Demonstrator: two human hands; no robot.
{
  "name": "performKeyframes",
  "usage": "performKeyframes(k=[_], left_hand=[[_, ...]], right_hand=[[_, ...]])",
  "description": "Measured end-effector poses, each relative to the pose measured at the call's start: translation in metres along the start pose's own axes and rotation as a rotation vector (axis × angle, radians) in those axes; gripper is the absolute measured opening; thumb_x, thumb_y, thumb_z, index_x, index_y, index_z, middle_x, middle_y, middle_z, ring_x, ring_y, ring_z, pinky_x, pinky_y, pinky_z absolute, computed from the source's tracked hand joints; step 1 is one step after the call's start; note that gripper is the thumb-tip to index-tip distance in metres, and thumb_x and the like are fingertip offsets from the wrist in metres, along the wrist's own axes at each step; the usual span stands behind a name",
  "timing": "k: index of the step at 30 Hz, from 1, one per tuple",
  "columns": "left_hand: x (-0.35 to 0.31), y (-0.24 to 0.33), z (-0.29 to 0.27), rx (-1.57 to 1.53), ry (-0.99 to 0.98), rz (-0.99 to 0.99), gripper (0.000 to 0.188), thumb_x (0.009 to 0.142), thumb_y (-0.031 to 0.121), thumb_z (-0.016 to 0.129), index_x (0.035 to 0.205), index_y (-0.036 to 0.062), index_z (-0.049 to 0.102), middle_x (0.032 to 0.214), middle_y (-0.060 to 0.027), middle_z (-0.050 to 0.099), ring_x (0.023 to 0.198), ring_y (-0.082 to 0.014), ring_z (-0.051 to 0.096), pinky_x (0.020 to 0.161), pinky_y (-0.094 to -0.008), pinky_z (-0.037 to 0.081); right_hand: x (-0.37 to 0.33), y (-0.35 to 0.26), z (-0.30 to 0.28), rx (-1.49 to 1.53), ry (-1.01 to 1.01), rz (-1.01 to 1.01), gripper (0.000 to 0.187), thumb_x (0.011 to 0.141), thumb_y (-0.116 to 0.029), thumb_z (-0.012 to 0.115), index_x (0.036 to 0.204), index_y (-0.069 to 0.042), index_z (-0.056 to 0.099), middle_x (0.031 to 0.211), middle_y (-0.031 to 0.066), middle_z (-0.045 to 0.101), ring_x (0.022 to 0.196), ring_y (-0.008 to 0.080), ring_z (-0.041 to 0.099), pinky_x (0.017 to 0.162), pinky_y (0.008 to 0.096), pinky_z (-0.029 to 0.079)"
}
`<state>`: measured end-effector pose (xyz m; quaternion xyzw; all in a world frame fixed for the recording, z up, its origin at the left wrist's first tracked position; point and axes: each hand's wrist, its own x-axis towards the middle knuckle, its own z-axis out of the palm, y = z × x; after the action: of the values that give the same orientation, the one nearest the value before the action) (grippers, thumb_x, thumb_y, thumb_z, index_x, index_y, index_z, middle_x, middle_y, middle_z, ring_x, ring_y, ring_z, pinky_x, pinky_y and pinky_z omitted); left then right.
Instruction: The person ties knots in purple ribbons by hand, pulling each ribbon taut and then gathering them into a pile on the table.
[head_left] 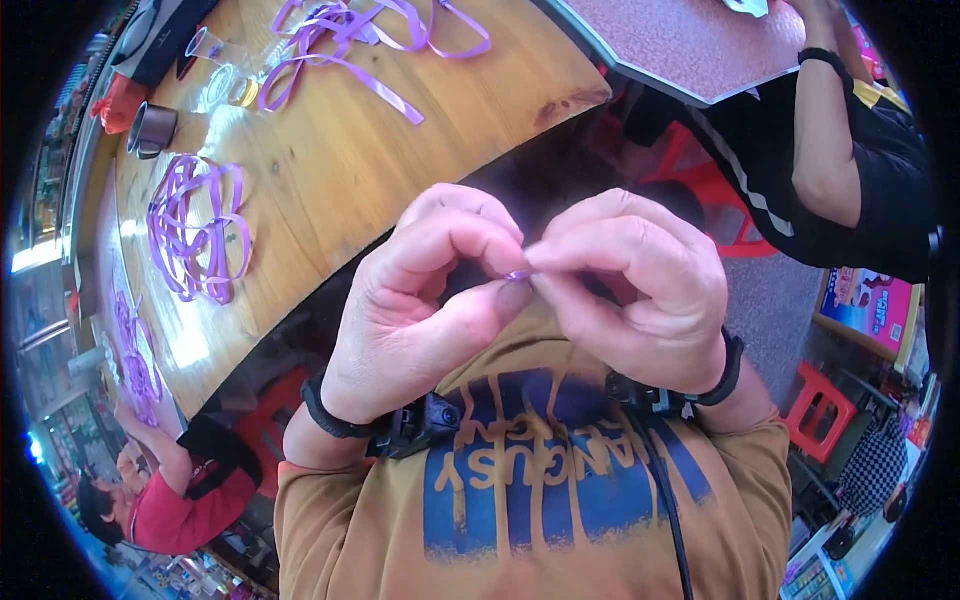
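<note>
In front of my chest, my left hand (425,310) and my right hand (640,290) meet fingertip to fingertip. Thumbs and forefingers of both are pinched around a small shiny purple bit (517,276), which looks like the same ribbon as on the table. Most of it is hidden by the fingers. Beyond my left hand, a loose coil of purple ribbon (165,225) lies on the wooden table (330,180). A second tangle of purple ribbon (385,95) spreads over the table's far part.
A dark metal mug (155,130), a clear plastic cup (205,45) and a yellowish tape roll (243,93) stand at the far left. One person in red (190,500) sits left; a co-worker's arm (828,150) is at right. Red stools (820,410) stand nearby.
</note>
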<state>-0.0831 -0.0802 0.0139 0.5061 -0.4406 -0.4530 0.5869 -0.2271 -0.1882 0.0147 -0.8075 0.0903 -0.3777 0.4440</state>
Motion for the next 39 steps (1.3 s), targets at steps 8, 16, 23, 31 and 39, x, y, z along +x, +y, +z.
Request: performKeyframes(k=[8,16,23,31,39], left_hand=[[-0.004,-0.001,0.001,-0.394,0.021,-0.257,0.014,0.088,0.004,0.053,0.101,-0.0014,0.054,0.095,-0.0044,0.059,0.085,-0.0087,0.056,0.078,-0.0223,0.046],[0.001,0.002,0.005,-0.24,0.032,-0.346,0.014,0.085,0.003,0.059,0.098,-0.0023,0.057,0.089,-0.0031,0.06,0.082,-0.0069,0.057,0.075,-0.021,0.047],[0.003,-0.003,0.008,-0.014,0.055,-0.315,0.013,0.082,0.001,0.058,0.095,-0.0017,0.057,0.086,-0.0005,0.059,0.079,-0.004,0.053,0.071,-0.0184,0.044],[0.001,-0.003,0.003,-0.098,0.055,-0.374,0.008,0.083,0.001,0.056,0.09,0.0002,0.055,0.08,0.0017,0.055,0.074,-0.0021,0.049,0.067,-0.017,0.041],[-0.007,-0.006,0.001,-0.11,0.128,-0.311,0.01,0.082,0.007,0.059,0.089,0.0019,0.053,0.084,-0.0031,0.056,0.069,-0.0065,0.053,0.061,-0.0178,0.044]], right_hand=[[-0.002,0.004,-0.001,0.016,0.048,0.003,0.019,0.063,0.011,0.063,0.078,-0.001,0.061,0.071,0.0084,0.059,0.062,0.0183,0.06,0.053,0.0263,0.048],[-0.01,0.012,-0.001,0.022,0.048,0.04,0.024,0.064,0.014,0.063,0.081,-0.003,0.061,0.076,0.006,0.057,0.063,0.0121,0.055,0.052,0.021,0.042],[-0.012,0.016,0.003,-0.001,0.058,0.021,0.024,0.062,0.014,0.064,0.08,-0.002,0.061,0.075,0.0072,0.056,0.062,0.014,0.055,0.051,0.0222,0.042],[-0.014,0.013,0.001,-0.074,-0.006,0.067,0.018,0.064,0.007,0.068,0.078,-0.005,0.064,0.062,0.0056,0.059,0.051,0.0135,0.057,0.047,0.022,0.043],[-0.005,0.013,-0.002,-0.124,-0.168,0.056,0.016,0.067,0.003,0.07,0.081,-0.002,0.063,0.066,0.0064,0.057,0.06,0.0177,0.056,0.053,0.0249,0.043]])
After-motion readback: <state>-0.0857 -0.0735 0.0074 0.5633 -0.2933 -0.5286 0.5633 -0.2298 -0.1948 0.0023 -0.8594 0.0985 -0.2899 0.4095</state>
